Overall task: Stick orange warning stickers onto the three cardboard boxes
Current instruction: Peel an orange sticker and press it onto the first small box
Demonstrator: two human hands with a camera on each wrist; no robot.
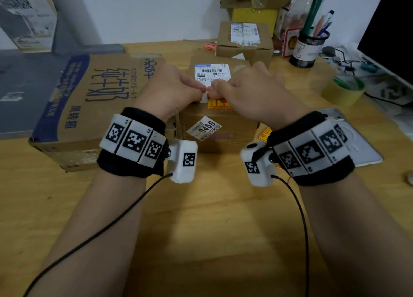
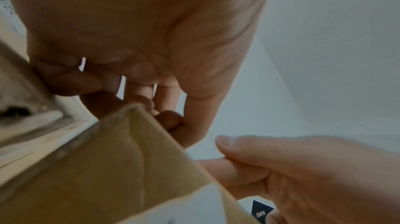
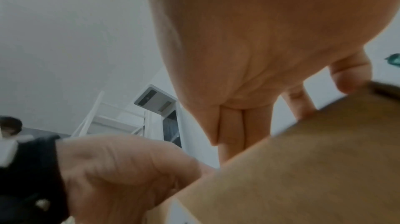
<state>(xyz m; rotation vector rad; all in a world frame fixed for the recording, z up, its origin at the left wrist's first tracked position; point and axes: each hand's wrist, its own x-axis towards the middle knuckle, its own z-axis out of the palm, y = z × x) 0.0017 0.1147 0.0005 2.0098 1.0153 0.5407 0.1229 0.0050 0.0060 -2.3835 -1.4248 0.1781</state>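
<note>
A: Hands?
B: Left hand and right hand meet above the middle cardboard box, thumb and forefinger of each pinching an orange warning sticker with its white backing; other fingers curled.
A: Other boxes?
B: Big milk carton touching its left side, small box behind, near the desk's far edge.
</note>
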